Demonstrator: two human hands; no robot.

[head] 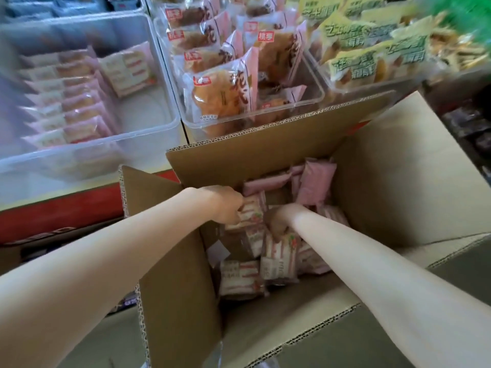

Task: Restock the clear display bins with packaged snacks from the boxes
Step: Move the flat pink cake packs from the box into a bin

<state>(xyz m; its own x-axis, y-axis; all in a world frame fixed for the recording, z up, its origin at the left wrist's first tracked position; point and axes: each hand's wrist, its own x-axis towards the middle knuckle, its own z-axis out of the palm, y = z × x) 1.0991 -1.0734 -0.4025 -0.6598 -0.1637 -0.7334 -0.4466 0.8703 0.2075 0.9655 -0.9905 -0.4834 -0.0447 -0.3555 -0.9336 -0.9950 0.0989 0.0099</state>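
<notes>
Display bins (170,120) behind box flaps (239,152).

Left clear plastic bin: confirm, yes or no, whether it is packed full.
No, the left clear plastic bin holds one row of pink packets, with bare floor beside them.

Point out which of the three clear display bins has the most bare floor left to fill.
The left bin: it holds one row of pink-and-white sandwich packs, with its right half mostly bare. The middle bin of bread packs and the right bin of yellow-green packs look fuller.

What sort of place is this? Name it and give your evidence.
Probably a shop's snack aisle: clear display bins hold rows of packaged pastries, and both hands reach into an open cardboard box of pink-wrapped snacks.
</notes>
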